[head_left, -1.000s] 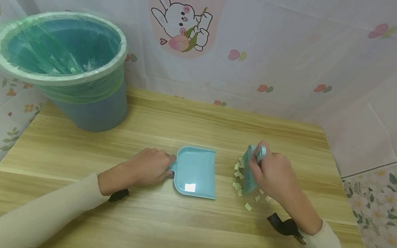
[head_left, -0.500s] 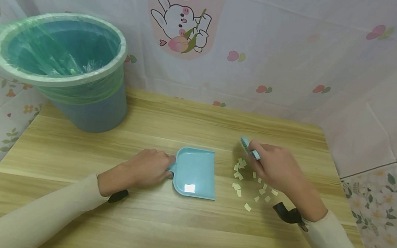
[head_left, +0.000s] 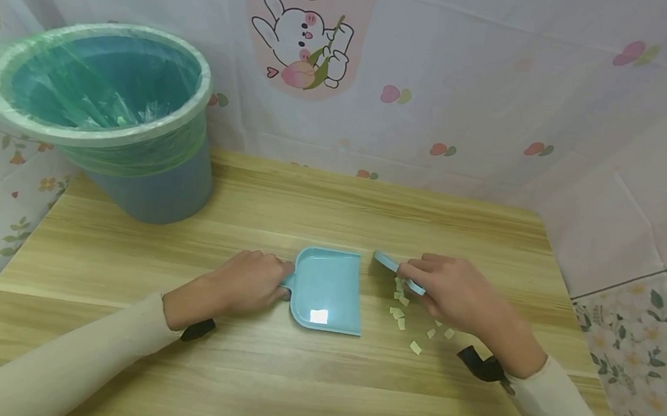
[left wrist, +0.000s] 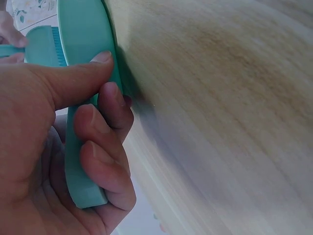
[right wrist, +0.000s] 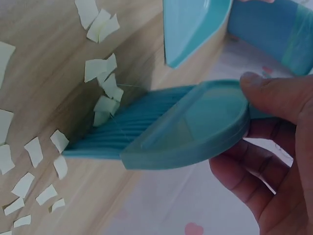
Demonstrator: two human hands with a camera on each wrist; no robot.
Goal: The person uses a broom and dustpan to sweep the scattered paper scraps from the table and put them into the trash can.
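Note:
My left hand (head_left: 251, 280) grips the handle (left wrist: 82, 181) of a light blue dustpan (head_left: 328, 291), fingers curled under it and thumb on top. The pan lies on the table with its open edge facing right. In my right hand (head_left: 452, 290) is a matching small hand brush (right wrist: 195, 127), pinched at its handle between thumb and fingers. The brush slants down, its bristles (right wrist: 132, 122) right at some pale yellow paper scraps (right wrist: 100, 68). In the head view, the scraps lie scattered right of the pan's opening, partly hidden by the brush and right hand.
A blue bin (head_left: 161, 185) lined with a green bag (head_left: 80, 86) stands at the table's back left. Behind the wooden table (head_left: 291, 391) hangs a printed cloth (head_left: 473, 67). Black straps (head_left: 478, 364) sit at both wrists.
The brush lifted off the scraps toward the far side, then came left and down beside the pan's far corner, turning as it moved. The left hand and dustpan stayed put.

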